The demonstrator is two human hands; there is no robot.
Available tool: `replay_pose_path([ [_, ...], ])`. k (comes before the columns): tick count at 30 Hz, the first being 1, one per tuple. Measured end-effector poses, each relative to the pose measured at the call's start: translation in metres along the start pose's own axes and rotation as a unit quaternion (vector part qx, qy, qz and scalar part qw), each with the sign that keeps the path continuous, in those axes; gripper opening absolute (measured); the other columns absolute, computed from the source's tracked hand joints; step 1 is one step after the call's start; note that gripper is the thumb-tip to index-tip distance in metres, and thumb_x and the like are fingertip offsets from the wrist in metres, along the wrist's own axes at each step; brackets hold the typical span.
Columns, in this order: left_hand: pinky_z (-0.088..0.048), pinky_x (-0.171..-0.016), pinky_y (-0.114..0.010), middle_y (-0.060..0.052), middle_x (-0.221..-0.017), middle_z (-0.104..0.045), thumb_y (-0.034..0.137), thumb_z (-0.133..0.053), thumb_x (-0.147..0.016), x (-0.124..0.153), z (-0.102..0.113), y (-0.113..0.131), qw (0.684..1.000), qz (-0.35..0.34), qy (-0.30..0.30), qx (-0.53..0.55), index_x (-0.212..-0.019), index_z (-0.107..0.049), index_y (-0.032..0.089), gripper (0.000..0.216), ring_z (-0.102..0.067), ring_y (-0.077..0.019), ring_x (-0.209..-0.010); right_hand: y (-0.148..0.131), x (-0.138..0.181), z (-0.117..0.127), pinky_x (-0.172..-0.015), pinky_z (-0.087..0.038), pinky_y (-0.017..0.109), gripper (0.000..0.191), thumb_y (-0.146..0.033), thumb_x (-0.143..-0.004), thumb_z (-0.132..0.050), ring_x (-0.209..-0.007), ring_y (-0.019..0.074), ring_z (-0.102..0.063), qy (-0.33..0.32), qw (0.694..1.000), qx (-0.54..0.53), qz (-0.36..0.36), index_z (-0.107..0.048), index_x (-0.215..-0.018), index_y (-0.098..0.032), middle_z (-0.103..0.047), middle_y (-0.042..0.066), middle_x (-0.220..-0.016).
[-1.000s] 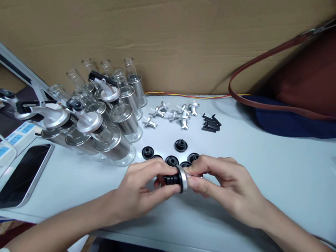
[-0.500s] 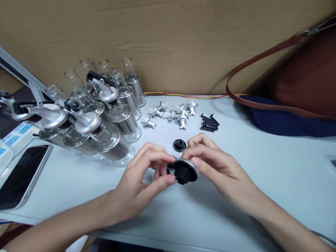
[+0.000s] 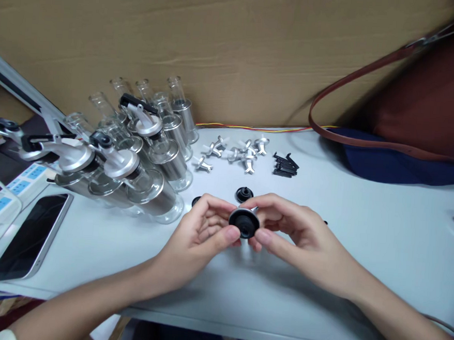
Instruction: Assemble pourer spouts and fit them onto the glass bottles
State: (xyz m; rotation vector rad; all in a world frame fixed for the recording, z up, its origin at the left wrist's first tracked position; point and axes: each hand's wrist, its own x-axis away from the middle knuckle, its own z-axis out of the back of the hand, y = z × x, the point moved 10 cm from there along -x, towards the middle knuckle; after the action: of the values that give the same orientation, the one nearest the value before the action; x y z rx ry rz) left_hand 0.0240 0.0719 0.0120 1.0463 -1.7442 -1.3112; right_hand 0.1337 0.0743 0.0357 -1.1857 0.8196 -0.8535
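Over the white table (image 3: pixel 361 252), my left hand (image 3: pixel 198 240) and my right hand (image 3: pixel 300 237) meet on a small round part (image 3: pixel 244 223): a black rubber stopper set in a silver metal collar, its black end turned toward me. Both hands pinch it with thumb and fingers. Just behind them lies one loose black rubber stopper (image 3: pixel 244 194); others are mostly hidden by my hands.
Several glass and steel bottles with pourer spouts (image 3: pixel 135 153) lie at the left. Small silver spout pieces (image 3: pixel 236 155) and black clips (image 3: pixel 285 165) lie at the back. A phone (image 3: pixel 28 236) and power strip (image 3: pixel 11 191) sit far left, a brown bag (image 3: pixel 429 111) at the right.
The stopper and collar turned from sideways to facing me. Both hands rose slightly and came closer together around it.
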Motion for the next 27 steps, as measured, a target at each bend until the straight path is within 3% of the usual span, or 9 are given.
replay_pose_path([
  [9, -0.05, -0.083, -0.02, 0.0, -0.091, -0.068, 0.026, -0.064, -0.089, 0.004, -0.011, 0.004, 0.997, -0.025, -0.06, -0.049, -0.105, -0.052, 0.022, 0.02, -0.067, -0.0095, -0.088, 0.004, 0.002, -0.003, -0.062, -0.05, 0.025, 0.019, -0.023, -0.083, -0.059, -0.064, 0.0139, -0.061, -0.004, 0.999, 0.017, -0.029, -0.054, -0.1, -0.019, -0.066, 0.001, -0.072],
  [16, -0.048, -0.07, -0.017, 0.003, -0.083, -0.057, 0.013, -0.064, -0.081, 0.002, -0.012, 0.012, 0.989, -0.071, -0.062, -0.115, -0.1, -0.055, 0.022, 0.023, -0.055, -0.0067, -0.072, 0.007, 0.005, -0.012, -0.058, -0.048, 0.026, 0.022, -0.019, -0.074, -0.057, -0.064, 0.0157, -0.06, -0.025, 0.998, 0.039, -0.045, -0.05, -0.095, -0.021, -0.067, 0.001, -0.072],
  [27, -0.041, -0.062, -0.018, 0.004, -0.079, -0.053, 0.009, -0.061, -0.076, 0.004, -0.014, 0.012, 0.98, -0.097, -0.062, -0.164, -0.095, -0.052, 0.022, 0.024, -0.046, -0.0073, -0.066, -0.004, 0.004, -0.013, -0.056, -0.046, 0.022, 0.016, -0.013, -0.071, -0.054, -0.059, 0.0113, -0.055, -0.024, 0.996, 0.083, 0.01, -0.047, -0.082, -0.022, -0.057, -0.004, -0.065],
])
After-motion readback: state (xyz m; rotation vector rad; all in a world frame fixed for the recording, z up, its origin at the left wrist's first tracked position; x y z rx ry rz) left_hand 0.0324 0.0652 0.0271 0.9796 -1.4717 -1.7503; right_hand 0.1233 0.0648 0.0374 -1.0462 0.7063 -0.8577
